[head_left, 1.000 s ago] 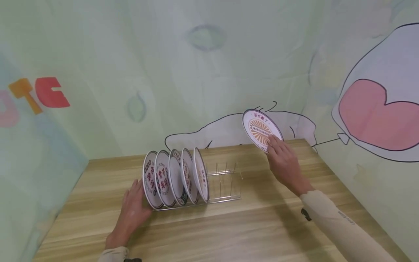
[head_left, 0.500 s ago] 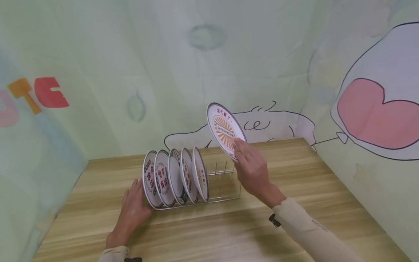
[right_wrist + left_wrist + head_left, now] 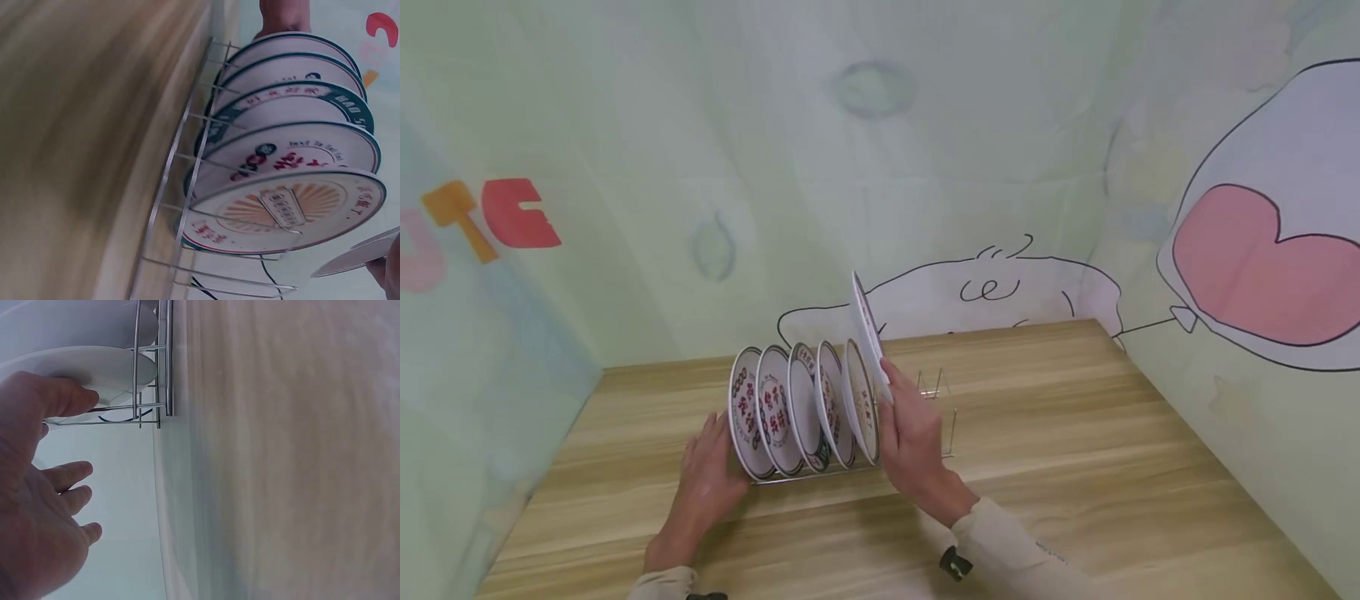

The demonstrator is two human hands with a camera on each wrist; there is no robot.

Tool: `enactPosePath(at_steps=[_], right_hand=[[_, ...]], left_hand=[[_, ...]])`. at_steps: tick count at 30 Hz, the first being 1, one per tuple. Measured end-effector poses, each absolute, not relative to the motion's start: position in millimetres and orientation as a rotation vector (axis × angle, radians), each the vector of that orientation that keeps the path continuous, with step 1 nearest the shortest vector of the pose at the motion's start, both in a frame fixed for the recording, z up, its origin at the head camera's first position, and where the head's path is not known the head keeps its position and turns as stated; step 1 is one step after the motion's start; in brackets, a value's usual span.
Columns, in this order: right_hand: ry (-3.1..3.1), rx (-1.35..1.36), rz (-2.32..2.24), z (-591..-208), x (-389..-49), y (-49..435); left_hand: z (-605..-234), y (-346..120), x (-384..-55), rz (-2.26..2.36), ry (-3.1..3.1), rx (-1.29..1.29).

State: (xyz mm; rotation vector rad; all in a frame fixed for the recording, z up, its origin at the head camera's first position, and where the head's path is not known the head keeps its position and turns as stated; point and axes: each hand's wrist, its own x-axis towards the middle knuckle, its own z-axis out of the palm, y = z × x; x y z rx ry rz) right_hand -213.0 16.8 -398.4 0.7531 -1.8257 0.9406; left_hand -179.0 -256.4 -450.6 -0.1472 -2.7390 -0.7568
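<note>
My right hand (image 3: 913, 437) pinches a white plate (image 3: 867, 321) by its lower edge, tilted nearly edge-on, over the wire dish rack (image 3: 953, 429). In the right wrist view the held plate (image 3: 350, 259) shows as a thin disc beside the rack's outermost plate (image 3: 334, 200), which bears an orange sunburst. Several patterned plates (image 3: 775, 408) stand upright in the rack's left part. My left hand (image 3: 706, 479) is at the rack's left end. In the left wrist view its thumb (image 3: 72, 400) lies over the end wire against a plate, with a fingertip below the wire.
The rack stands on a wood-grain table (image 3: 1075, 467). Bare wire slots show at its right end, partly behind my right hand. A pale green cloth backdrop (image 3: 775, 208) with cartoon drawings closes off the back and both sides.
My right hand has carried the plate left and down from the right side to the rack, turning it from face-on to nearly edge-on. My left hand has stayed at the rack's left end.
</note>
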Motion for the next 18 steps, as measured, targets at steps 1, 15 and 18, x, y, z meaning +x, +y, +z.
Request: enactPosePath(at_steps=[1, 15, 18], right_hand=[[-1.835, 0.735, 0.94, -402, -212, 15], [-1.938, 0.66, 1.001, -432, -204, 11], [-1.954, 0.674, 1.033, -433, -204, 12]], left_hand=[[-451, -256, -179, -0.757, -2.742, -0.145], [-451, -256, -179, -0.748, -2.732, -0.154], [-451, -256, -180, -0.765, -2.742, -0.157]])
